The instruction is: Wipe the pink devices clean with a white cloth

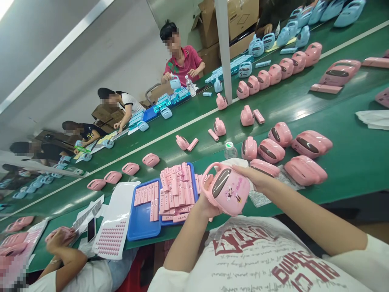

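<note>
I hold a pink handbag-shaped plastic case [228, 190] with a dark oval window and a cartoon print in front of my chest. My left hand [207, 202] grips its lower left side by the handle loop, fingers wrapped round it. My right hand [254, 177] clasps its upper right edge. Just left of the case sits a blue tray [142, 221] piled with small pink rectangular parts [175, 190]. More finished pink cases [299, 152] lie in a cluster on the green belt [349, 154] to my right.
A clear bottle [230, 150] stands behind the case. Pink cases run along the belt past a white post [224, 48]; blue cases [291, 28] lie beyond the white line. A co-worker's hand [59, 239] and a white grid sheet [114, 231] are at my left. Other seated people work opposite.
</note>
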The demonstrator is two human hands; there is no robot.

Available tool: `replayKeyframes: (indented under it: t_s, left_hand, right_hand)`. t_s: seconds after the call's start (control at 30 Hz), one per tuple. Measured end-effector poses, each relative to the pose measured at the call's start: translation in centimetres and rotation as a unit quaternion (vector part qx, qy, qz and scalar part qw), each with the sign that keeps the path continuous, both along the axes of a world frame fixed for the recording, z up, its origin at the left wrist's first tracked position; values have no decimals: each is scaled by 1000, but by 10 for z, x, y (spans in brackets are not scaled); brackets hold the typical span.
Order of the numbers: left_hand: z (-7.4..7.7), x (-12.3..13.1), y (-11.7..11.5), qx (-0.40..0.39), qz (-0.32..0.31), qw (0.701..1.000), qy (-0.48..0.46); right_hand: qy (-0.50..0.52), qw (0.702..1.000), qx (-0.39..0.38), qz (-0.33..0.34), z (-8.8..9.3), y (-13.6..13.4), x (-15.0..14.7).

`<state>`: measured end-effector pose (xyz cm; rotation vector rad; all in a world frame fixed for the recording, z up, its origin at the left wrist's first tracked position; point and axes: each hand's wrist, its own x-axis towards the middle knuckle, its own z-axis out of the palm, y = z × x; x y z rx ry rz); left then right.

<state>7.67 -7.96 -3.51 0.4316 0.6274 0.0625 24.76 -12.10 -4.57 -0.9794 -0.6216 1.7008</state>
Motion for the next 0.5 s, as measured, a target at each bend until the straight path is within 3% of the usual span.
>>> replayKeyframes:
  t_s: [0.1,0.27,0.4,0.5]
  left_hand:
    - [0,7,-6,31,-25,999,36]
    - [12,14,-12,83,8,996,30]
    - [21,6,-14,173,127,976,22]
    - [24,2,-20,277,239,930,39]
  right_hand:
    - [8,998,7,62,9,7,5]
    - [-42,996,64,46,27,10,5]
    - [-63,995,75,-14,28,5,1]
    - [-78,991,82,-71,25,2,-3]
